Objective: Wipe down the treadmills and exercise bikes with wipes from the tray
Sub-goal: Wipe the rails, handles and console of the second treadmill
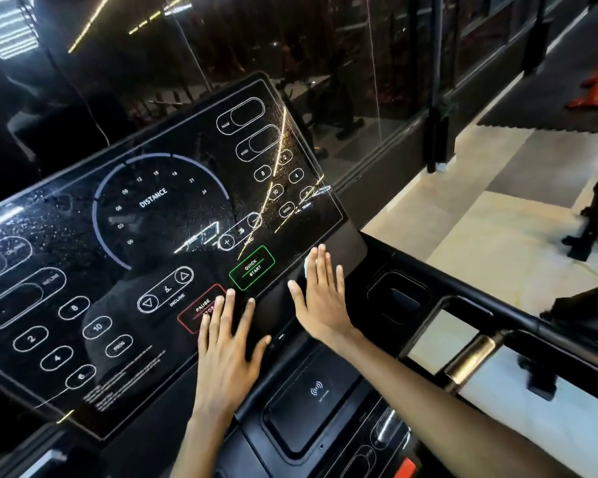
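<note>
Left hand point(227, 353) flat, fingers point(227, 312) spread, on console point(83, 270); right hand point(321, 298) pressing wipe point(306, 267).

I have one view only: the wide-angle head camera, facing forward and down, close over the treadmill console point(159, 236), whose right edge falls near mid-frame.

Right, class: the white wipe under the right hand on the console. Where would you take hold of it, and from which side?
Probably pinch the white corner of the wipe showing beside the index finger, coming from the QUICK START button side. The right hand lies flat over the rest, pressing it to the sloped console; only that corner offers a grip.
</note>
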`<action>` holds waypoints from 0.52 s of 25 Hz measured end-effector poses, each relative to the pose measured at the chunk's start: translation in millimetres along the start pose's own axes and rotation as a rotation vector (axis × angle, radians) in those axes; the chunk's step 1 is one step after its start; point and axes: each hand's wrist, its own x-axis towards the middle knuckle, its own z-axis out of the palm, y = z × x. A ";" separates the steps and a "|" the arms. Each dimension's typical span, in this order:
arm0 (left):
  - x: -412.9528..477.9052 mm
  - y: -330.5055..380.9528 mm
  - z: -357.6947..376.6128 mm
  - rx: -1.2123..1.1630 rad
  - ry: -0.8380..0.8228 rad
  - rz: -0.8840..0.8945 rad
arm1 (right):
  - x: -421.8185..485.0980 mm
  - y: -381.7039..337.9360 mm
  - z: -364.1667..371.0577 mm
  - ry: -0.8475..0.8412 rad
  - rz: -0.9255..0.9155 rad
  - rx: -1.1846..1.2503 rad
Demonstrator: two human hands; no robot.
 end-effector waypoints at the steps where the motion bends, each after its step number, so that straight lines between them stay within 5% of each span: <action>1: -3.8 -1.0 2.2 0.013 -0.013 -0.004 | 0.2 4.3 -1.4 0.001 -0.018 -0.013; 6: -11.0 -6.0 7.8 0.045 -0.044 -0.002 | 47.0 30.0 -17.9 0.042 0.289 0.163; 13: -11.8 -6.7 11.7 -0.027 0.021 0.009 | 0.0 33.7 -7.5 0.020 0.064 0.226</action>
